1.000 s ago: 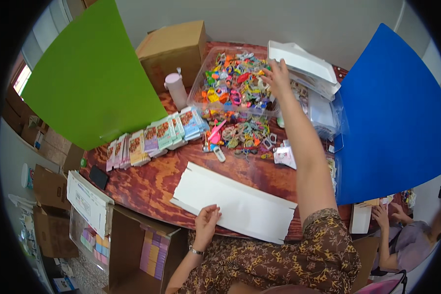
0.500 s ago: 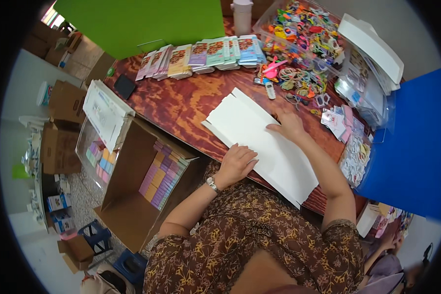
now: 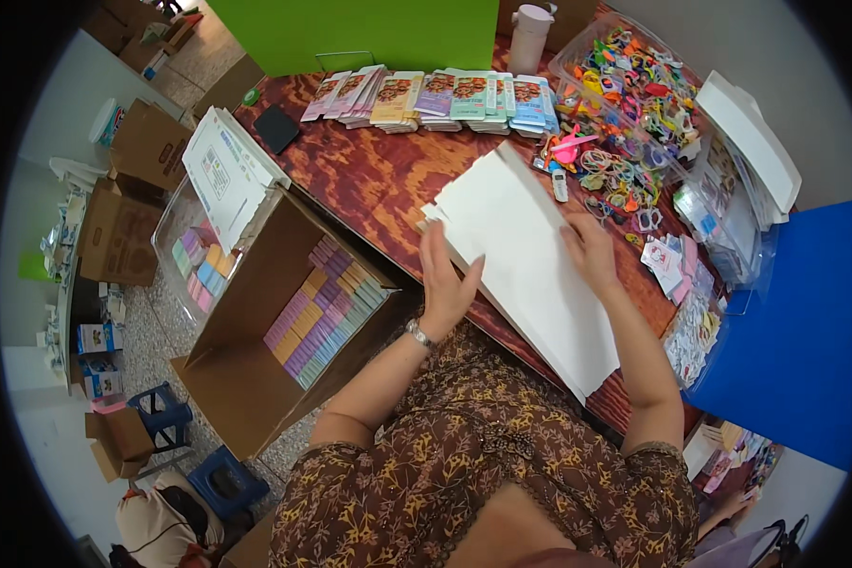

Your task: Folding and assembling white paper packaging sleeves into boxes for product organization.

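A long white cardboard sheet (image 3: 530, 275) with notched ends and a narrow strip along its right edge lies slantwise on the table in front of me. My left hand (image 3: 448, 289) is at its left edge, open, thumb and fingers spread wide apart. On the opposite edge is my right hand (image 3: 594, 254), bent around the border strip, with thumb and fingers close together on the cardboard. Its fingertips are partly hidden.
Stacks of flat printed packets (image 3: 469, 99) line the back of the red-brown table (image 3: 360, 180). A clear bin of colourful trinkets (image 3: 625, 85) stands back right, loose bands beside it. At left, an open carton (image 3: 227, 379) holds rows of small pastel boxes (image 3: 322, 308). A phone (image 3: 275, 129) lies near the left edge.
My left hand has gone from lying on the sheet to its left edge, fingers spreading. The right hand has shifted to the right edge, where a strip now shows. The view has swung slightly.
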Demonstrator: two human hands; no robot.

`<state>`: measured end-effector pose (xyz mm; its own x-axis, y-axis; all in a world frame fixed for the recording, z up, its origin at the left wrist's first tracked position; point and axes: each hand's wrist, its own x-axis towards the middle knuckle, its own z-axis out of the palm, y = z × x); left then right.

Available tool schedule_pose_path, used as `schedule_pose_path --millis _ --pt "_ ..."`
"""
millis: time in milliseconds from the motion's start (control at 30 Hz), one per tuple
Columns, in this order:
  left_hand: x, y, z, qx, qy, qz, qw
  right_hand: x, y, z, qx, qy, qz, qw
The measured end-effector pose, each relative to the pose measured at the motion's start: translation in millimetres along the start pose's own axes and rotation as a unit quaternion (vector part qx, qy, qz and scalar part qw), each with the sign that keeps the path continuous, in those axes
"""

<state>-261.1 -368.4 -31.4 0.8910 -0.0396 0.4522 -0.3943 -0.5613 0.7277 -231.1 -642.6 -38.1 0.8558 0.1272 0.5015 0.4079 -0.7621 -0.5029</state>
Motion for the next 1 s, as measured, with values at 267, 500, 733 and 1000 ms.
schedule_pose_path --millis 267,500,733,1000 --pt "27.8 -52.3 18.8 -0.262 -0.060 -0.165 0.949 35.1 -8.2 -25.4 0.253 -0.245 0.187 0.917" --pt "27.0 -15.6 10.4 -0.317 0.029 -0.277 0.907 84.3 -5.9 11.1 0.291 -0.205 0.166 0.919" --pt "17.8 -38.0 15.5 -0.465 0.037 -0.241 0.851 92.9 -19.6 8.8 0.425 -0.221 0.245 0.843" --pt "14.4 -44.7 16.2 -0.567 0.020 -0.284 0.773 92.5 -11.9 16.0 0.307 -0.223 0.211 0.901"
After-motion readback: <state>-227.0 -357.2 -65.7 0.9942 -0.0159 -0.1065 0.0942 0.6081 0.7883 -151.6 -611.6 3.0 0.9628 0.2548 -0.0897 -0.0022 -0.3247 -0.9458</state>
